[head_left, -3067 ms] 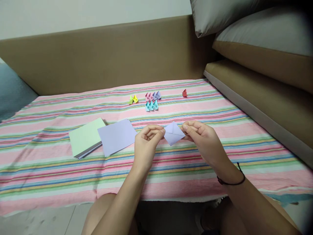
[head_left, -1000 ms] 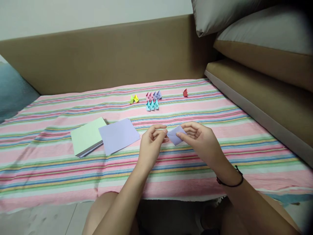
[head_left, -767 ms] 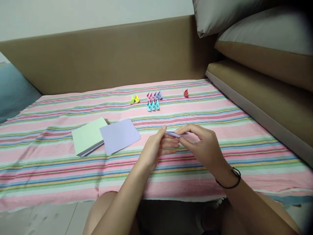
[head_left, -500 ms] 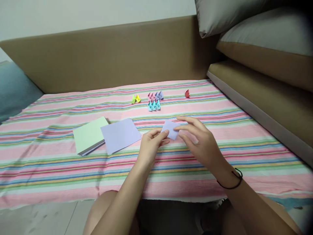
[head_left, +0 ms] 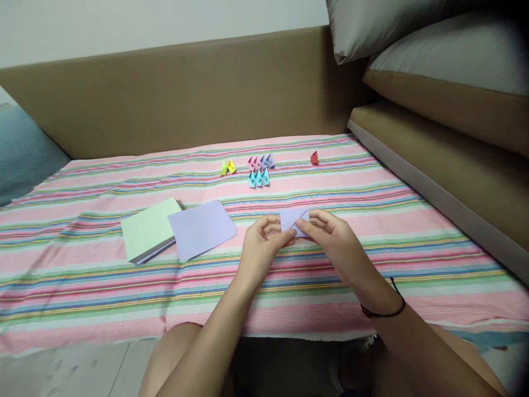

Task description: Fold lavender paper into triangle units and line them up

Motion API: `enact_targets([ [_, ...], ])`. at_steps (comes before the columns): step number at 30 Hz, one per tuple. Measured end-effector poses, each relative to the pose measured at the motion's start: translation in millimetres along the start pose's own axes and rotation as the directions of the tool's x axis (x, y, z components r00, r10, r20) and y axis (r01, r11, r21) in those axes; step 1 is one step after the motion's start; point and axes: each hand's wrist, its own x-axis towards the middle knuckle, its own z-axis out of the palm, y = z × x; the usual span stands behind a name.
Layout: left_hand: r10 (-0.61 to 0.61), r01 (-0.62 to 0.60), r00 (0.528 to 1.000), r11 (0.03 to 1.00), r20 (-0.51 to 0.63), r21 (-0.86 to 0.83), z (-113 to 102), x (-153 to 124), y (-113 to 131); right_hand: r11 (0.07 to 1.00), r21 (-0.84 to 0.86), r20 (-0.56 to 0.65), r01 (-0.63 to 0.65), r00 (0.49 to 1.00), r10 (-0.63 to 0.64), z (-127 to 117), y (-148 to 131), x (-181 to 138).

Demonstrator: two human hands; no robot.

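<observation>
A small folded sheet of lavender paper (head_left: 290,217) is held up between both hands, above the striped cloth. A slanting fold line or edge crosses its right part. My left hand (head_left: 264,237) pinches its left and lower edge, thumb in front and fingers behind. On the other side my right hand (head_left: 334,234) grips it the same way, thumb pressed on the paper's face. The two thumbs nearly meet. Left of the hands lie larger flat lavender sheets (head_left: 202,229), beside a stack of pale green paper (head_left: 149,227).
Beyond the hands stand small folded paper pieces: yellow ones (head_left: 228,166), pink and purple ones (head_left: 260,161), turquoise ones (head_left: 258,178) and a red one (head_left: 314,158). A striped cloth (head_left: 124,298) covers the seat. Cushions (head_left: 446,82) are piled at right; a backrest (head_left: 185,99) rises behind.
My right hand has closed from loosely spread fingers onto the paper's right side. The lavender paper has turned from a diamond pose to level, its slanting fold now showing.
</observation>
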Motion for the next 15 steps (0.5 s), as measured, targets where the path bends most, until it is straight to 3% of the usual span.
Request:
enact_targets([
  [4, 0.129, -0.136, 0.990, 0.975, 0.049, 0.174, -1.9, 0.4, 0.9, 0.994, -0.105, 0.023, 0.029, 0.999, -0.026, -5.4, -1.2, 0.8],
  [8, 0.258, -0.273, 0.962, 0.912, 0.091, 0.305, -5.7, 1.0, 3.6, 0.997, -0.078, 0.091, -0.011, 0.996, 0.018, -12.1, -0.9, 2.1],
  [11, 0.269, -0.284, 0.959, 0.905, 0.091, 0.316, -6.6, 0.5, 5.0, 0.998, -0.037, 0.024, -0.048, 0.999, 0.049, -13.3, -1.3, 2.6],
  [15, 0.284, -0.293, 0.956, 0.929, 0.073, 0.227, -6.7, 0.4, 4.4, 1.000, 0.008, 0.037, -0.009, 0.999, 0.008, -14.2, -3.0, 2.8],
])
